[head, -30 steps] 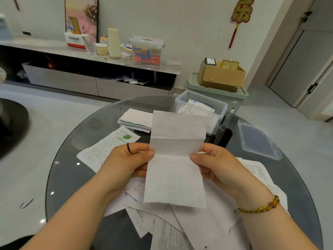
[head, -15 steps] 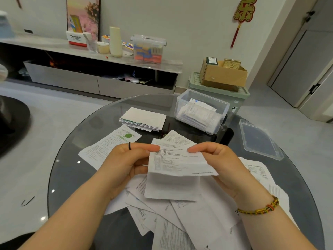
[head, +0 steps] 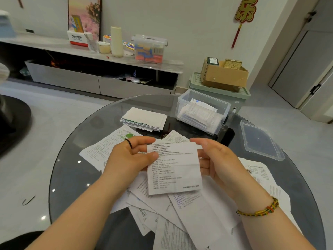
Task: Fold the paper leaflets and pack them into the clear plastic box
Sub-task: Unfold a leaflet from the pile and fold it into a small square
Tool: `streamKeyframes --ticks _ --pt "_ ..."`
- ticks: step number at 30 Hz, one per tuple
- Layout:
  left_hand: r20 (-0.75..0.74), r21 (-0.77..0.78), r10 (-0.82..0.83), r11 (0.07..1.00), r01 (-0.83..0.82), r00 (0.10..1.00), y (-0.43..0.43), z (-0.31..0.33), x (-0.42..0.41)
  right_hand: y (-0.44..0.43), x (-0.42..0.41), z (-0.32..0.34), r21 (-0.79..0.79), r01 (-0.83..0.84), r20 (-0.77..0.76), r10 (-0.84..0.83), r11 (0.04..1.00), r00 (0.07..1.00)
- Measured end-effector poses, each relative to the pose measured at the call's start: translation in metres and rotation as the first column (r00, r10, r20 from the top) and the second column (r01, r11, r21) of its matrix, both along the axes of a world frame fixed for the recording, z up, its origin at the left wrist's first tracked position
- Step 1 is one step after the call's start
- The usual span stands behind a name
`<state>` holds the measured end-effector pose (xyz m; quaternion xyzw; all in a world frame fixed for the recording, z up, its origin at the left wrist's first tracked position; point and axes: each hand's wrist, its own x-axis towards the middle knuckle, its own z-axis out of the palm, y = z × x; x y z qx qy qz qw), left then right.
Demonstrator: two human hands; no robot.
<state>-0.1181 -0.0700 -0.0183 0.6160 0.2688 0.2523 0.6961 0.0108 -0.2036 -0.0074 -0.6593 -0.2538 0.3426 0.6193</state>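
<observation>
A folded paper leaflet (head: pixel 173 168), printed side toward me, hangs above the table between both hands. My left hand (head: pixel 128 157) pinches its left edge between thumb and fingers. My right hand (head: pixel 216 159) holds the right edge, fingers behind the sheet and thumb along the top. Beneath them lies a heap of unfolded leaflets (head: pixel 173 210). The clear plastic box (head: pixel 222 107) stands at the back of the table with folded leaflets inside.
A stack of folded papers (head: pixel 144 119) lies left of the box. The box's clear lid (head: pixel 261 141) rests at the right rim of the round glass table (head: pixel 72 177). Beyond are a low cabinet and a cardboard box (head: pixel 223 74) on a green bin.
The leaflet's upper half has been folded down over the lower half, so it is now half as tall with print facing me. Both hands stayed at its side edges.
</observation>
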Motion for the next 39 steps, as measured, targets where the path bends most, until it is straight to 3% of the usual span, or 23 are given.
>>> streamKeyframes --ticks 7,19,23,27,32,39 --pt "0.018 0.017 0.036 0.999 -0.036 0.999 0.002 -0.003 0.001 0.000 -0.005 -0.005 -0.168 -0.095 0.090 0.111 0.981 0.990" --pt "0.027 0.007 0.094 0.996 -0.094 0.995 0.009 -0.004 0.002 0.002 -0.006 -0.005 -0.199 -0.044 0.091 0.063 0.979 0.994" --pt "-0.008 0.142 0.138 0.981 -0.135 0.990 0.019 -0.001 0.000 0.004 -0.004 -0.006 -0.169 0.022 0.065 -0.011 0.985 0.998" --pt "-0.145 0.408 0.256 0.896 -0.178 0.956 0.036 -0.002 -0.009 0.010 0.002 0.001 -0.143 0.081 0.017 -0.080 0.986 0.997" --pt "-0.417 0.636 0.358 0.772 -0.014 0.836 0.058 -0.010 -0.014 0.033 0.013 0.013 -0.142 0.111 -0.013 -0.114 0.984 0.993" --pt "-0.622 0.708 0.342 0.630 0.318 0.705 0.066 -0.022 -0.009 0.100 0.033 0.022 -0.155 0.147 -0.032 -0.154 0.977 0.988"
